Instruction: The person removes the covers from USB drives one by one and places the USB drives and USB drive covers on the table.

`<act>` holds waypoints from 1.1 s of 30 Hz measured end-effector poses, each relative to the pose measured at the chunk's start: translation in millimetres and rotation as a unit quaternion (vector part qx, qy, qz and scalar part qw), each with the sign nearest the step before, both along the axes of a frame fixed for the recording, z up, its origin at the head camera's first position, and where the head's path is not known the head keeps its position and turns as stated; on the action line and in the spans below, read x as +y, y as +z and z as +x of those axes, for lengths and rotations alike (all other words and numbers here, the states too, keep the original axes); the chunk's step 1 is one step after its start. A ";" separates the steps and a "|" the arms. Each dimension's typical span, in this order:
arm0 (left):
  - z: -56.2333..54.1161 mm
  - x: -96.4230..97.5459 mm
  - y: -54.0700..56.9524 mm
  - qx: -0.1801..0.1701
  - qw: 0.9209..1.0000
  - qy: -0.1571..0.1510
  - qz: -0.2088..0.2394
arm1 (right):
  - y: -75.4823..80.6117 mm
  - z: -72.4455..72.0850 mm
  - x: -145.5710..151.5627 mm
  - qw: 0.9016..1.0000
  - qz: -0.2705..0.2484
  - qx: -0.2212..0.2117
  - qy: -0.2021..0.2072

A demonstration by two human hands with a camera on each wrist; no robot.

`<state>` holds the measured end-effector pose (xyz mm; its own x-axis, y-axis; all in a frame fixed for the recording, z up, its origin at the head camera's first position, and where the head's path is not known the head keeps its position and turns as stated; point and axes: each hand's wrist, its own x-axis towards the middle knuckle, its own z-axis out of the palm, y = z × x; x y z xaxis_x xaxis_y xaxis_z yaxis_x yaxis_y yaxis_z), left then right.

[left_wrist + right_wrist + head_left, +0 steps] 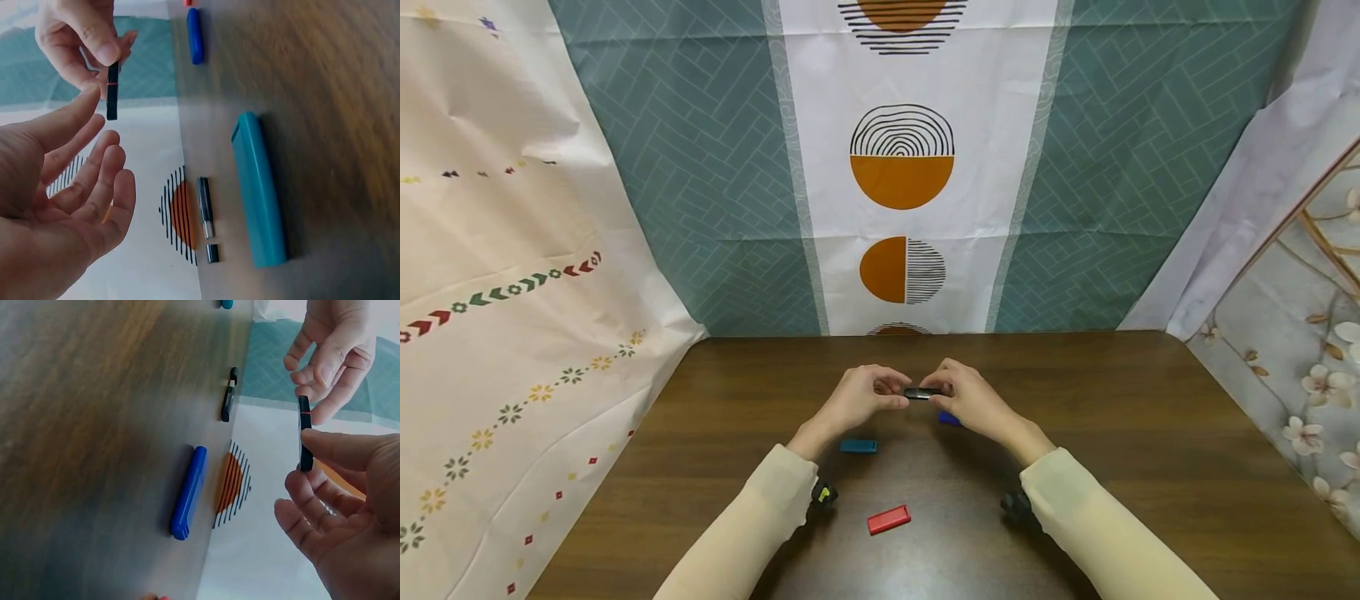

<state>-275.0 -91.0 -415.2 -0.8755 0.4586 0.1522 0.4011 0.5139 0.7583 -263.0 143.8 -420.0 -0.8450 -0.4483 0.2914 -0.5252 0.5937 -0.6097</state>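
My right hand (973, 402) pinches a slim black stick with a thin red line across it, like a capped USB flash drive (305, 447), above the far part of the table. Close to the drive's free end, my left hand (859, 394) has its thumb and fingers loosely spread with nothing between them. Whether a left fingertip touches the drive, I cannot tell. On the table below, in the left wrist view, lies another dark USB flash drive (204, 206) with its silver connector bare, and a small black cap (213, 253) just off that end.
On the brown table (1075, 467), a teal oblong plastic piece (858, 446) lies by the left wrist. A dark blue one (950, 418) is partly hidden under the right hand. A red one (889, 519) sits nearer the front. Patterned cloth (902, 75) hangs behind.
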 end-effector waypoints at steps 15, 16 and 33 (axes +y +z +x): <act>28.0 19.9 -1.1 0.031 0.999 0.005 0.009 | 4.5 20.0 15.8 1.000 -0.023 -0.012 0.008; 28.9 21.1 -1.4 0.032 0.999 0.008 0.010 | 4.8 20.8 16.4 1.000 -0.025 -0.013 0.007; 32.2 37.3 -8.6 0.084 0.995 0.036 0.026 | -1.8 29.4 26.7 0.998 -0.064 0.021 -0.006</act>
<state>-242.8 -53.7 -423.8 -0.8659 0.3836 0.3209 0.4881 0.5081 0.7096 -233.7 170.4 -421.8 -0.8357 -0.3961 0.3805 -0.5456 0.5186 -0.6583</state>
